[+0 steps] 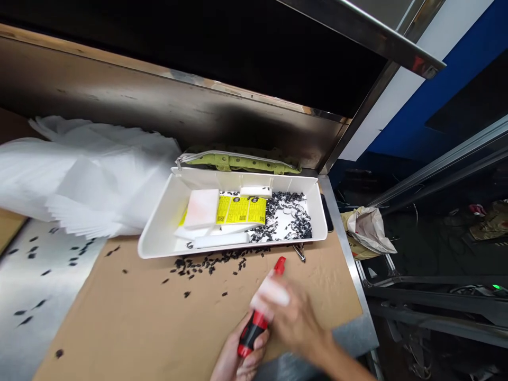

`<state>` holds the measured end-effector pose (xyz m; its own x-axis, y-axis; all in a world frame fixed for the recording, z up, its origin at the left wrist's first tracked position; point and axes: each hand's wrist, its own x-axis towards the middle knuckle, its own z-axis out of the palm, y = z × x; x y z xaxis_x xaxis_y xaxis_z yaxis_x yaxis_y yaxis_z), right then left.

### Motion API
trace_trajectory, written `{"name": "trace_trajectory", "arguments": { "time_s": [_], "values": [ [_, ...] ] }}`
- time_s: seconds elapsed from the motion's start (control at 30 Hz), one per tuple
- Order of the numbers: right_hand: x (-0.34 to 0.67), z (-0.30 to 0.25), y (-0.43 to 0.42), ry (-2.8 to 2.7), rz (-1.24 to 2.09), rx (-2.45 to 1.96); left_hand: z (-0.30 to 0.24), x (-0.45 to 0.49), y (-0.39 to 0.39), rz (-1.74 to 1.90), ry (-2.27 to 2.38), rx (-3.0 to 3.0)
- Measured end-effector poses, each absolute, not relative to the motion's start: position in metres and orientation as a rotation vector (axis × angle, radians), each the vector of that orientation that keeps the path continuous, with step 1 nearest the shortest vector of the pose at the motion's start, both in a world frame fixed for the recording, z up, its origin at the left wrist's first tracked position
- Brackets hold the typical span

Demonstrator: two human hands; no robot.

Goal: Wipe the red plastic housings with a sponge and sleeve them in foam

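Note:
My left hand is closed around a slim red-and-black handheld tool, its red tip pointing up and away from me; its exact kind does not show. My right hand, smeared by motion, pinches a white sponge-like block against the middle of that tool. Just beyond both hands is a long white tray. It holds a pinkish-white block, yellow printed labels, white strips and many small black pieces.
White sheets are stacked at the left. Small black pieces lie scattered on the cardboard. A green pouch is behind the tray, a phone at its right end, a metal clip in front. A paper bag hangs beyond the right edge.

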<state>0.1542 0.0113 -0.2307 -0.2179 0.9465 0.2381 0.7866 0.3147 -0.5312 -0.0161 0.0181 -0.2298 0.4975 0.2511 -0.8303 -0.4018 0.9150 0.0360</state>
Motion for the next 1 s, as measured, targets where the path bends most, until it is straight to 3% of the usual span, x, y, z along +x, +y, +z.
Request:
{"name": "trace_trajectory", "arguments": {
  "time_s": [0.57, 0.73, 1.0],
  "values": [
    [0.145, -0.229, 0.007, -1.877, 0.490, -1.655, -0.239, -0.022, 0.016, 0.402, 0.988, 0.008],
    [0.153, -0.223, 0.003, -1.919, 0.647, -1.730, -0.228, -0.020, 0.017, 0.388, 1.135, 0.353],
    [0.155, -0.225, -0.010, -1.976, 0.539, -1.717, -0.226, -0.029, 0.020, 0.308, 1.246, 0.979]
  ]
}}
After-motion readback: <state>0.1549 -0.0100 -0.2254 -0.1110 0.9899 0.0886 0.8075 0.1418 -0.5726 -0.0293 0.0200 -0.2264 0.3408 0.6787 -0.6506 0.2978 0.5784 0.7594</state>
